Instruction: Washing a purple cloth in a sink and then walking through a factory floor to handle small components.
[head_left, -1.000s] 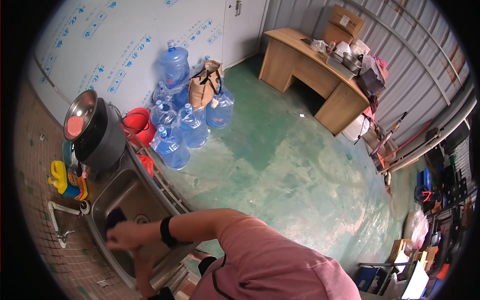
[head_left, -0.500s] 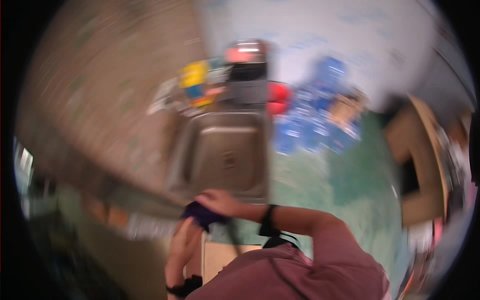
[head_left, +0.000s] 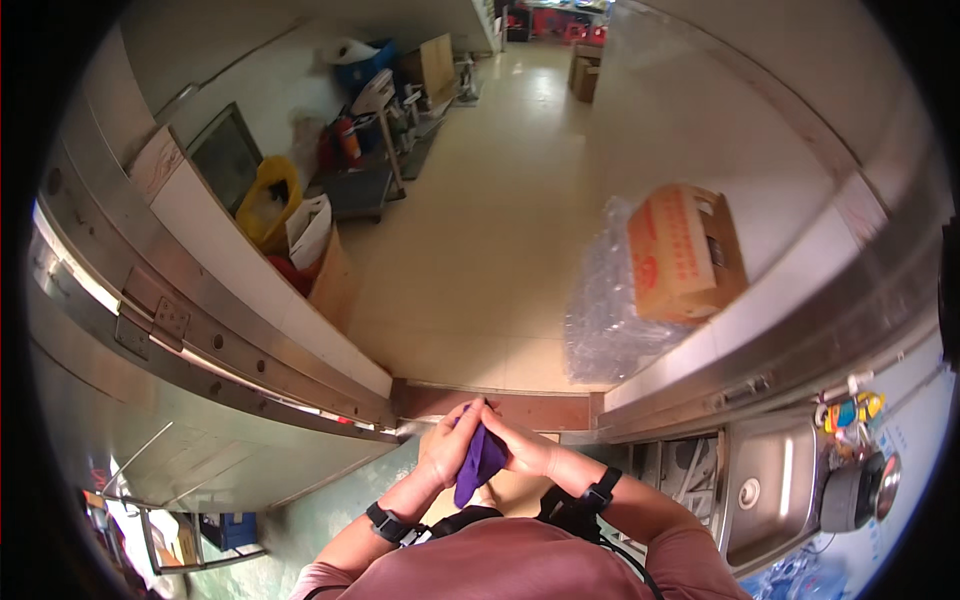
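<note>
A purple cloth [head_left: 482,462] hangs in folds between my two hands, in front of my chest. My left hand [head_left: 446,446] is closed around its left side. My right hand [head_left: 522,446] grips it from the right, and the fingertips of both hands meet at the top. The cloth's lower end dangles loose below the palms. Dark bands circle both wrists.
A doorway with a brown threshold [head_left: 500,408] lies ahead, its metal door [head_left: 200,430] at left. Beyond it, a cardboard box [head_left: 685,255] rests by clear plastic wrap [head_left: 608,310] at right; a yellow bag [head_left: 270,205] stands left. A steel sink [head_left: 770,490] is at my right.
My view has turned left from the sink to the doorway; the sink now lies at my right. The cloth remains in both hands, which are now drawn together in front of me.
</note>
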